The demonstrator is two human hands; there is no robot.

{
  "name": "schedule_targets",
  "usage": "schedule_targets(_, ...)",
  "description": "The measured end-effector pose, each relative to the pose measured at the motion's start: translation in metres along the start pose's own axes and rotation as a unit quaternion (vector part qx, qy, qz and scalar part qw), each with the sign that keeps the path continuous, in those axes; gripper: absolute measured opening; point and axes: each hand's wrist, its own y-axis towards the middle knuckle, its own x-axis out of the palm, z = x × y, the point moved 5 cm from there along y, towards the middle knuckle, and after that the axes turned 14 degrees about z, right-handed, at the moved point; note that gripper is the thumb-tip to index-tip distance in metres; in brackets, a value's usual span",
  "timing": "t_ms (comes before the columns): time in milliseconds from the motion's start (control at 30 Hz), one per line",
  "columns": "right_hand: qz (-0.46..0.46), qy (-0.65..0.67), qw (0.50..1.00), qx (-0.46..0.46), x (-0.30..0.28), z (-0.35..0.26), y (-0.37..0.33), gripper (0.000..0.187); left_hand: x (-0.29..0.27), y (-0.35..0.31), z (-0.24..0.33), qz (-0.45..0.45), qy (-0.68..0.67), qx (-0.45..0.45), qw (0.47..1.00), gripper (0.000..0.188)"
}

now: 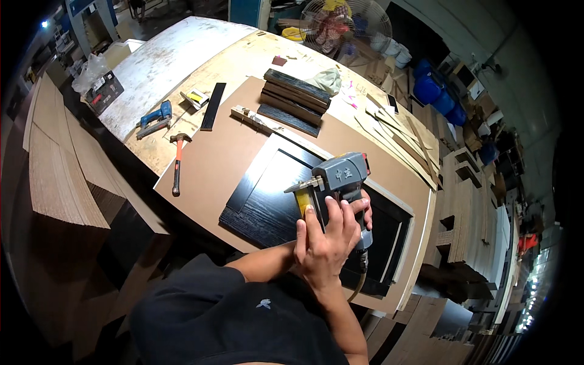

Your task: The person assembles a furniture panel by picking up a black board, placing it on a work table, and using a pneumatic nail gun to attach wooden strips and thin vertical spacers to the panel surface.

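Note:
A grey pneumatic nail gun (342,173) is raised above a black framed panel (267,210). My left forearm crosses behind my right hand, and fingers of my left hand (367,208) wrap the gun's handle; most of that hand is hidden. In front, my right hand (328,237) shows its back, fingers closed against the gun's magazine, thumb to the left. A yellow strip (302,202) shows on the magazine beside the fingertips. From the gun's lower end an air hose (359,285) runs down past the panel.
The brown board (201,161) lies under the panel. A hammer (177,163), a blue nail gun (156,119) and a black strip (213,107) lie at left. Stacked dark strips (294,97) lie beyond the panel, thin wood offcuts (398,139) at right. A large fan (345,27) stands behind.

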Motion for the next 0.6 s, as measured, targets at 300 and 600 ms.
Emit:
schedule_targets(300, 0.012, 0.13, 0.985, 0.111, 0.001, 0.023, -0.007, 0.017, -0.003, -0.002, -0.005, 0.005, -0.011, -0.009, 1.0, 0.021)
schedule_targets(600, 0.084, 0.106, 0.991, -0.022, -0.006, 0.015, -0.004, 0.012, -0.006, -0.004, -0.01, 0.011, -0.021, -0.012, 1.0, 0.022)
